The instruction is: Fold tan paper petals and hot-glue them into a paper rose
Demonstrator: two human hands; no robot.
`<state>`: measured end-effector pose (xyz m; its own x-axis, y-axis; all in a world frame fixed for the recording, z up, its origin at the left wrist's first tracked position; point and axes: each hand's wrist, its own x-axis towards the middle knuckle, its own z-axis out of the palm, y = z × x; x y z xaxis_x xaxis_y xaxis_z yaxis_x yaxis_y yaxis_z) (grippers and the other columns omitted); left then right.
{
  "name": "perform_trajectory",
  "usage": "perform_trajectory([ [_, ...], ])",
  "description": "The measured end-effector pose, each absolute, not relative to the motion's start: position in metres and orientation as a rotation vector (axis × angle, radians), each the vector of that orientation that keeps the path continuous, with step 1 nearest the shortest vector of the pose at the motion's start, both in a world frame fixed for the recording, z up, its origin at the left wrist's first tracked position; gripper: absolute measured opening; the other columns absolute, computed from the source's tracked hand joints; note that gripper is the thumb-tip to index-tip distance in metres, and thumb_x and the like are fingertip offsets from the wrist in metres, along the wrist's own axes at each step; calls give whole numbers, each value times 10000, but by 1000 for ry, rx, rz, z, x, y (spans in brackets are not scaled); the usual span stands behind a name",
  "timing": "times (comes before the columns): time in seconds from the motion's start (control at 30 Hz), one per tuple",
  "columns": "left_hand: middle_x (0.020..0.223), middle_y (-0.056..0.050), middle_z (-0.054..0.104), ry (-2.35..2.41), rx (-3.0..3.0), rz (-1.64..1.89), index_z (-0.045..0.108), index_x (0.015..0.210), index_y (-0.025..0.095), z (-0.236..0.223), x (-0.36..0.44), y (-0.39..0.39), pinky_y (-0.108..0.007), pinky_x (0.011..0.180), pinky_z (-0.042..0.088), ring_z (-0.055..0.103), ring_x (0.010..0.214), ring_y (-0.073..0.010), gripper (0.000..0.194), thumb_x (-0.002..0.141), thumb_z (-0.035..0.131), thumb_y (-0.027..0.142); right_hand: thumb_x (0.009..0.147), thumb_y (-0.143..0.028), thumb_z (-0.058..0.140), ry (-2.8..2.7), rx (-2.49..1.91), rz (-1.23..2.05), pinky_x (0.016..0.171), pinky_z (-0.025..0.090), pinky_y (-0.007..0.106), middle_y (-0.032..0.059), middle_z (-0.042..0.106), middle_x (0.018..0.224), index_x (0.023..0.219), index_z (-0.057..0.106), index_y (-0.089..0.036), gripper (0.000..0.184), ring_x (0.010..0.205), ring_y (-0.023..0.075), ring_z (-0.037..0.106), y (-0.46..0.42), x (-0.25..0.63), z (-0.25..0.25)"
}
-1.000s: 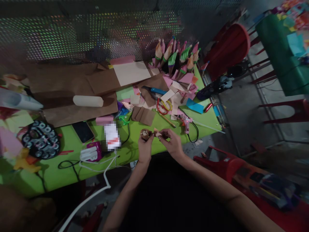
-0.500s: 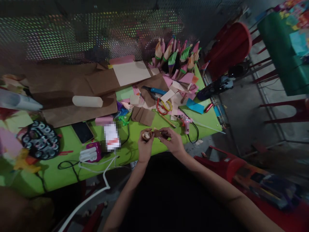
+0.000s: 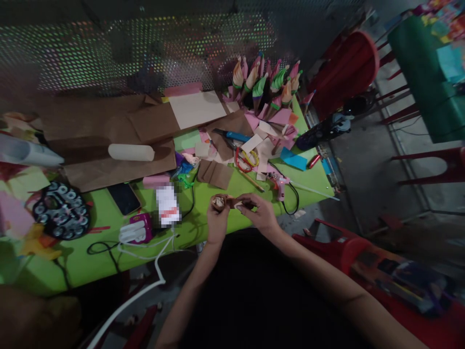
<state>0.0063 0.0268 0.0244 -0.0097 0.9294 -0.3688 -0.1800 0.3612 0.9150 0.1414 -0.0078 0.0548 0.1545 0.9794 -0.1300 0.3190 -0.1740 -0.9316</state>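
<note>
The left hand (image 3: 218,225) holds a small, round, brown, papery cup (image 3: 218,202), and just right of it the right hand (image 3: 260,213) pinches a small brown paper strip (image 3: 235,201), stretched sideways between them.

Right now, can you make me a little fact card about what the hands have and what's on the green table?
Left hand: holds a small brown roll, pale stuff inside
Right hand: pinches a small brown piece beside the roll
Table: bright green
Glue gun: pink, with a cord
Scissors: red and yellow handles, among paper scraps
Phone: dark screen
Swirl-topped cones: bunched at the back, with green, pink and orange tops
</note>
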Motion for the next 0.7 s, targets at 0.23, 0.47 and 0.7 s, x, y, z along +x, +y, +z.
perform_trajectory([
  [0.23,848,2,676,1244,550,954,627,916,191,26,6,24,-215,598,419,565,655,-100,302,643,721,280,842,-315,683,-1416,-1509,1076,756,554,303,49,712,991,1082,688,-223,257,817,167,667,-5,144,57],
  [0.47,840,-12,668,1195,694,1018,626,858,179,25,8,24,-278,790,510,627,800,-144,246,694,766,295,859,-320,668,-1369,-1564,975,706,542,292,40,700,878,923,687,-212,127,753,161,647,-2,145,50],
  [0.7,875,-9,642,1263,836,984,588,918,194,22,5,27,-283,824,492,615,833,-154,264,715,729,287,863,-315,675,-1355,-1566,842,719,535,310,44,694,859,800,661,-221,114,827,190,655,3,150,58],
])
